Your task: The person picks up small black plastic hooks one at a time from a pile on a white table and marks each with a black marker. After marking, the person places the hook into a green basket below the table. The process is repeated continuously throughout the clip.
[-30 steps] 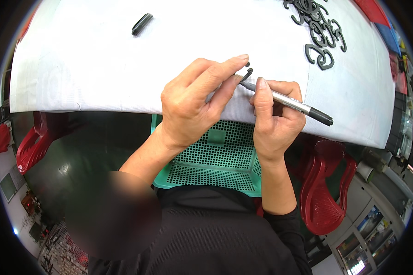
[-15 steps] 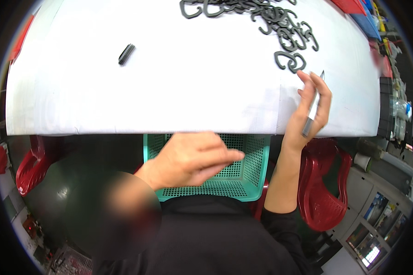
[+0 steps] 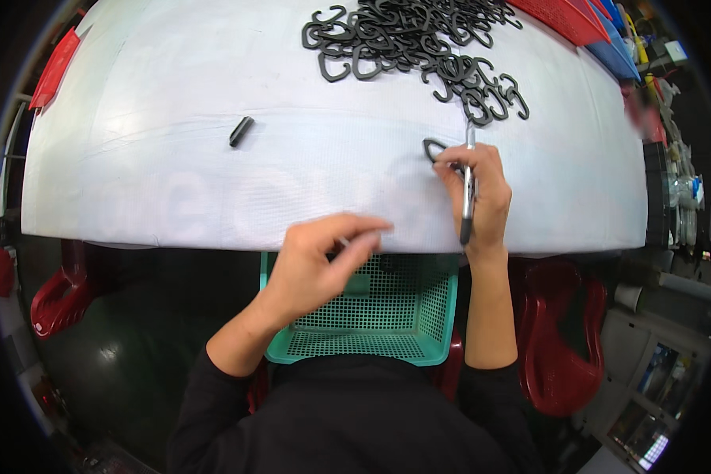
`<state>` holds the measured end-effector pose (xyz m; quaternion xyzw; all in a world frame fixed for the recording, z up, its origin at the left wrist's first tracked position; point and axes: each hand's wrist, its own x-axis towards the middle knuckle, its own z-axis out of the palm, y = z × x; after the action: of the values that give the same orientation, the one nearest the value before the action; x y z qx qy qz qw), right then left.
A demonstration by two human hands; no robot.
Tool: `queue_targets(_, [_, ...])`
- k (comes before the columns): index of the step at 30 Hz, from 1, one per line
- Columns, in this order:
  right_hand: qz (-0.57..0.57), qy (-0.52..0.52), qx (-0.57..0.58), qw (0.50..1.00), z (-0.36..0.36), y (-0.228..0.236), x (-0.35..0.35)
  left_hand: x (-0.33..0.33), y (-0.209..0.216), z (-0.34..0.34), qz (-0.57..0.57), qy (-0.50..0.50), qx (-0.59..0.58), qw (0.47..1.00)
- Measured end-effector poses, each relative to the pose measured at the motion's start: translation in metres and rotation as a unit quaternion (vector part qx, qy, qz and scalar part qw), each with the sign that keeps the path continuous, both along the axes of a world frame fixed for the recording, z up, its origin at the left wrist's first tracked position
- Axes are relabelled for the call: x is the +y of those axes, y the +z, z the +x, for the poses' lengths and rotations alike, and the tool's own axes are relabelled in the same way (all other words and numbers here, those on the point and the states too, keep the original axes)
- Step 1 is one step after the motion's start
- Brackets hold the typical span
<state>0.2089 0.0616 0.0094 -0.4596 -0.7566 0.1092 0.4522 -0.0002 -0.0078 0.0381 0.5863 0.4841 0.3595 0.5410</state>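
Over the table's front edge, my right hand [image 3: 486, 189] is closed round a slim silver craft knife [image 3: 469, 186] with a black end, its narrow tip pointing away from me. Between the thumb and fingertips of the same hand is a black open plastic ring [image 3: 431, 148], partly hidden by the fingers. My left hand [image 3: 312, 257] hovers above the near edge, to the left, blurred at the fingertips. Its fingers and thumb are apart, and nothing can be made out in them. Farther off lies a heap of similar black open rings [image 3: 403, 35].
A short black cap-like piece [image 3: 242, 131] lies on the white-covered table [image 3: 150, 182], left of centre. Below the table edge, a green mesh basket [image 3: 438, 347] sits close to my body. Red chairs [image 3: 561, 347] flank me; red and blue trays [image 3: 565, 20] stand at far right.
My right hand has moved left and taken a black ring from the near end of the heap. My left hand has turned, its fingers now apart. The whole view has shifted, showing more of the heap.
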Motion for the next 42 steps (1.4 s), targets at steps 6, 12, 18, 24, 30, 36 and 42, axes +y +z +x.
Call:
queue_targets(6, [-0.016, 0.241, -0.034, 0.97, -0.026, 0.027, -0.035, 0.047, -0.001, -0.017, -0.255, -0.024, -0.203, 0.945])
queue_targets(12, [0.016, 0.207, -0.026, 0.978, -0.03, 0.025, -0.035, 0.048, -0.009, -0.017, -0.088, -0.047, -0.09, 0.991])
queue_targets(18, [-0.1, 0.061, 0.158, 0.98, -0.023, 0.019, -0.04, 0.025, -0.016, -0.002, 0.127, 0.063, 0.062, 0.988])
queue_targets(24, [-0.288, -0.005, 0.378, 0.88, -0.045, 0.016, -0.054, 0.015, -0.029, 0.003, 0.154, 0.119, 0.025, 0.981])
queue_targets(30, [-0.276, -0.032, 0.347, 0.896, -0.051, 0.011, -0.056, 0.01, -0.038, 0.002, 0.195, 0.129, 0.051, 0.971])
queue_targets(36, [-0.241, -0.039, 0.345, 0.906, -0.06, 0.003, -0.056, 0.006, -0.038, 0.001, 0.171, 0.173, 0.063, 0.968])
queue_targets(42, [-0.219, -0.031, 0.324, 0.92, -0.07, -0.001, -0.052, 0.006, -0.041, 0.003, 0.162, 0.191, 0.038, 0.967])
